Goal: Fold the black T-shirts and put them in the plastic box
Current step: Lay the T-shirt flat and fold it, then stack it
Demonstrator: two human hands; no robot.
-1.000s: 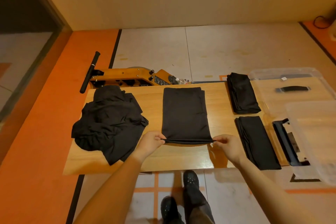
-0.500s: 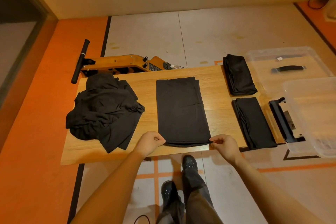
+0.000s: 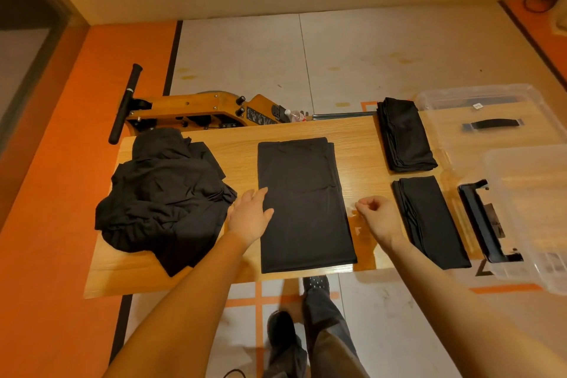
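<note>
A black T-shirt (image 3: 303, 202) folded into a long rectangle lies flat in the middle of the wooden table (image 3: 356, 144). My left hand (image 3: 250, 215) is open, palm down, with its fingers on the shirt's left edge. My right hand (image 3: 379, 216) hovers just right of the shirt with fingers loosely curled and nothing in them. A heap of unfolded black T-shirts (image 3: 162, 196) sits at the table's left. Two folded black T-shirts lie at the right, one far (image 3: 403, 135) and one near (image 3: 429, 221). The clear plastic box (image 3: 521, 193) stands right of the table.
The box's clear lid (image 3: 478, 101) with a black handle lies behind the box. A black latch piece (image 3: 484, 224) shows at the box's left side. A wooden rowing machine (image 3: 190, 110) stands on the floor behind the table. My feet are below the table's near edge.
Both hands let go of the shirt's near corners and moved forward along its sides. The left hand opened flat onto the shirt. The shirt now lies flat.
</note>
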